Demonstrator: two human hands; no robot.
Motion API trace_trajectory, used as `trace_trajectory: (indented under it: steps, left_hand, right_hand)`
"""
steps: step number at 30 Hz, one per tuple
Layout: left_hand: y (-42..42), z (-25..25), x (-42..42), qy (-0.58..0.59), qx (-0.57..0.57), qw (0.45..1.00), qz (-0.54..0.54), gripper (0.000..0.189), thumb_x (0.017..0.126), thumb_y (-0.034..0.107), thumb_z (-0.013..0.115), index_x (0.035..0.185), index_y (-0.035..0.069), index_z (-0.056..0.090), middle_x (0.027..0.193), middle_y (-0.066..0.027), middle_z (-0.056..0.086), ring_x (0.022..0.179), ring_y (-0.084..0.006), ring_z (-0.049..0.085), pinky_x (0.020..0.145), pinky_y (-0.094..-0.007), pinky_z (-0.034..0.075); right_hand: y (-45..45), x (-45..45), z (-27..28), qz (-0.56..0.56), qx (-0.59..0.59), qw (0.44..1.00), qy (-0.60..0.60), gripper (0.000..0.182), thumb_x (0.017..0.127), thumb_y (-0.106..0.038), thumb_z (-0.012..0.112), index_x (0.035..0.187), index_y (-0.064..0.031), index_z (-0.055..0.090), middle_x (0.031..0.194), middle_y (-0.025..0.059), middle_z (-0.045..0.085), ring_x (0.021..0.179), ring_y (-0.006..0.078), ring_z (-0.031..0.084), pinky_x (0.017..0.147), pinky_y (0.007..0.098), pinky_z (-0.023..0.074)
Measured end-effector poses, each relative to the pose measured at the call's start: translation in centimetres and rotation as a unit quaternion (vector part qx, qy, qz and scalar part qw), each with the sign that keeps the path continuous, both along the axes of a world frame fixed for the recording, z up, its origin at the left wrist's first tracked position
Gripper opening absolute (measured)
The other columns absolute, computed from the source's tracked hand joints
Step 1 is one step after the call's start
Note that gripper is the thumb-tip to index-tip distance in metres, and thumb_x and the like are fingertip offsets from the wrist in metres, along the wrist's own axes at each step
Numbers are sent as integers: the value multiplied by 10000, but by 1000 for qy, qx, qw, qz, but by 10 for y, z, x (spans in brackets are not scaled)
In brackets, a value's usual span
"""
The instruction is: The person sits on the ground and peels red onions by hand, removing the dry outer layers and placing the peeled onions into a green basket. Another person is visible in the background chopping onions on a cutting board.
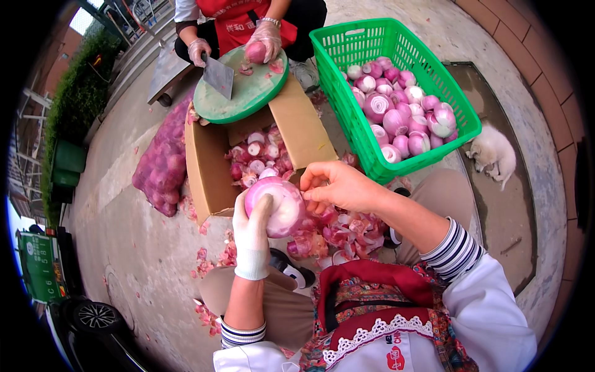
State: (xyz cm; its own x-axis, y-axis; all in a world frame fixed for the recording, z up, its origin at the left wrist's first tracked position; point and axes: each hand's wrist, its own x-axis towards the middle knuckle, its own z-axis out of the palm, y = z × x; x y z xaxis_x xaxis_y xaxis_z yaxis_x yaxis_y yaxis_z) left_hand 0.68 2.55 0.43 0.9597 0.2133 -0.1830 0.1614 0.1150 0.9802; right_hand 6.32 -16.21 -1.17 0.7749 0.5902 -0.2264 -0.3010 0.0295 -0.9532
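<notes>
My left hand (pixel 251 232), in a white knit glove, grips a large red onion (pixel 281 209) with its pale cut face turned up towards me. The thumb lies across that face. Bare, my right hand (pixel 332 186) is at the onion's right side, thumb and fingers bent together at its edge. Whether a bit of skin is between those fingertips is too small to tell. Behind the onion, an open cardboard box (pixel 204 172) contains several red onions (pixel 256 149) with cut ends. Loose onion skins (pixel 353 232) lie in a heap below my right hand.
Opposite me, a person's gloved hands (pixel 267 39) hold a cleaver (pixel 218 76) and an onion over a green-rimmed round board (pixel 241 100) on the box. A green crate (pixel 344 116) holds peeled onions. Nearby are a mesh sack (pixel 162 172) of onions and a lying puppy (pixel 495 151).
</notes>
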Motion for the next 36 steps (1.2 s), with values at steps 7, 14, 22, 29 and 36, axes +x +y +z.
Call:
trace_trajectory:
  steps: [7,14,22,29,36]
  left_hand:
    - [-3,-5,-1,-20,48,999,1,346,864,158,570,1158,-10,500,1019,-87,579,919,-142,550,844,-266,451]
    - [7,-1,4,23,-243,969,29,530,877,487,525,1197,65,493,1108,-92,579,997,-229,580,857,-373,490]
    - [16,-8,2,84,-330,940,-17,617,842,586,505,1192,78,499,1067,-129,599,900,-269,606,723,-412,528]
    - [1,-2,-8,77,-241,965,-65,619,867,525,502,1187,-5,495,1076,-154,592,945,-256,600,834,-369,496]
    - [3,-5,-9,70,-197,973,-97,502,894,397,503,1174,-19,508,1092,-130,602,985,-230,602,864,-368,490]
  right_hand:
    - [4,-2,-3,-22,-150,981,-124,52,816,-39,553,813,10,537,713,90,612,628,159,616,560,298,481]
    - [0,-12,-35,5,-264,916,-302,86,742,-33,552,796,31,533,738,191,589,739,338,603,642,407,468]
    - [-7,-26,-54,56,-407,829,-380,167,756,-35,553,916,12,539,893,210,601,811,376,597,678,453,494]
    - [-11,-19,22,21,-24,999,-43,310,831,-238,663,933,28,541,895,96,607,748,154,607,578,310,525]
    - [-16,-17,30,51,-24,998,10,288,809,-182,651,914,60,535,833,113,604,663,152,600,561,294,526]
